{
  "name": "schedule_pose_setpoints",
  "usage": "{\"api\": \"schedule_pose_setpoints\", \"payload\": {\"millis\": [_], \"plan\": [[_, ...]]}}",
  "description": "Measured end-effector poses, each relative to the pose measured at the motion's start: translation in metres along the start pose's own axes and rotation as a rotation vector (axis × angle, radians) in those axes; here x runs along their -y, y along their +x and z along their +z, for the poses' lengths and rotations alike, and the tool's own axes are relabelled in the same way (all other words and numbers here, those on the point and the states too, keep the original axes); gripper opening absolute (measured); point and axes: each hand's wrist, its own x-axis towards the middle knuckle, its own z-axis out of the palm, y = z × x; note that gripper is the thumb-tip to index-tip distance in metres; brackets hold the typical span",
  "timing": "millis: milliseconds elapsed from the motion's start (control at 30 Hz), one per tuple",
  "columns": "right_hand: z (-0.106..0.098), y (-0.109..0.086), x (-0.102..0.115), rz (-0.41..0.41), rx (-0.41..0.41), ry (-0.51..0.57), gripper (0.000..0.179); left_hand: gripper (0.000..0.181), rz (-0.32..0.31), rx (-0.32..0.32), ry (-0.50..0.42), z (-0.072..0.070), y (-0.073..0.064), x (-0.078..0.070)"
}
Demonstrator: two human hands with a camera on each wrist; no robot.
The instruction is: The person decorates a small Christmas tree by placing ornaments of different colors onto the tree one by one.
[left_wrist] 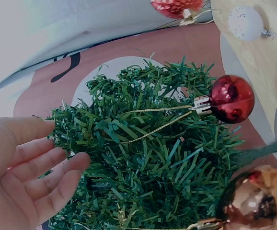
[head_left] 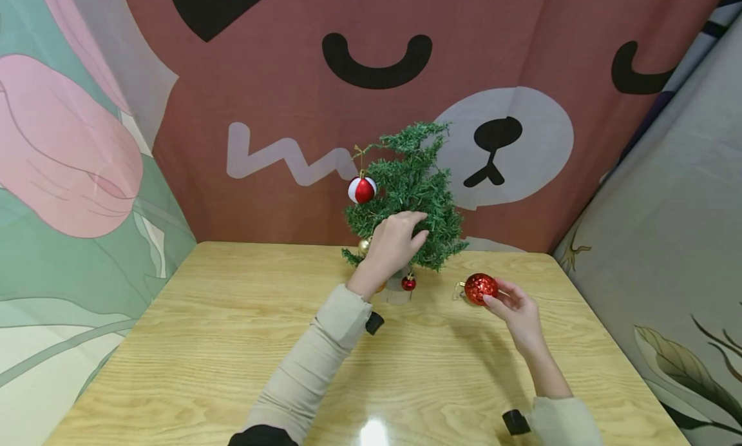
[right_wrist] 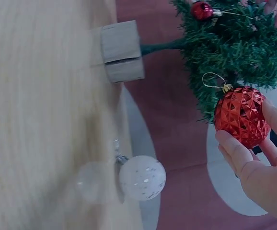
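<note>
A small artificial Christmas tree point(head_left: 414, 182) stands on the table, its grey block base point(right_wrist: 124, 51) showing in the right wrist view. My left hand point(head_left: 395, 241) is at the front of the tree with fingers loosely extended, holding nothing; in the left wrist view its fingertips point(left_wrist: 47, 128) reach the green needles. Between the fingers and thumb of my right hand point(head_left: 520, 314) is a red faceted bauble point(right_wrist: 242, 116), held above the table to the tree's right, its gold loop free. A red-and-white bauble point(head_left: 362, 189) hangs at the tree's left side.
A small shiny red bauble point(left_wrist: 232, 99) and a copper-coloured bauble point(left_wrist: 253, 201) hang low on the tree. On the wooden table point(head_left: 232, 343), a white speckled bauble point(right_wrist: 142, 178) lies to the right of the base. A printed curtain point(head_left: 278, 207) stands behind.
</note>
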Motion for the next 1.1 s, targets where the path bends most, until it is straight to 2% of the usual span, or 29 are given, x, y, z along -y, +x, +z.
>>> {"api": "schedule_pose_setpoints", "payload": {"millis": [233,400,500,633,700,800,867,933,1033,1100], "plan": [[0.000,0.013,-0.002,-0.052,0.002,0.048,0.049,0.031,0.003,0.002,-0.013,0.001,0.000,0.000],[-0.001,0.018,0.001,-0.122,0.065,0.089,0.050,0.031,-0.006,0.011,-0.018,0.001,0.000,0.000],[0.013,0.011,0.029,-0.150,0.120,0.148,0.047,0.031,-0.010,0.013,-0.022,0.001,0.000,0.000],[0.054,-0.014,0.103,-0.147,0.117,0.154,0.041,0.030,-0.007,0.011,-0.026,0.001,0.000,0.001],[0.068,-0.021,0.128,-0.150,0.097,0.110,0.042,0.031,-0.005,0.011,-0.024,0.001,0.000,0.001],[0.065,-0.015,0.128,-0.157,0.110,0.167,0.043,0.031,-0.006,0.015,-0.022,0.001,0.000,0.002],[0.049,-0.001,0.105,-0.188,0.144,0.230,0.046,0.031,-0.005,0.016,-0.022,0.001,0.000,0.002],[0.043,0.005,0.097,-0.191,0.153,0.262,0.048,0.031,-0.003,0.013,-0.025,0.001,0.000,0.002],[0.052,0.002,0.111,-0.206,0.132,0.248,0.046,0.030,0.000,0.007,-0.025,0.001,0.001,0.002],[0.071,-0.009,0.140,-0.199,0.099,0.205,0.044,0.031,0.000,0.005,-0.023,0.001,0.001,0.002]]}}
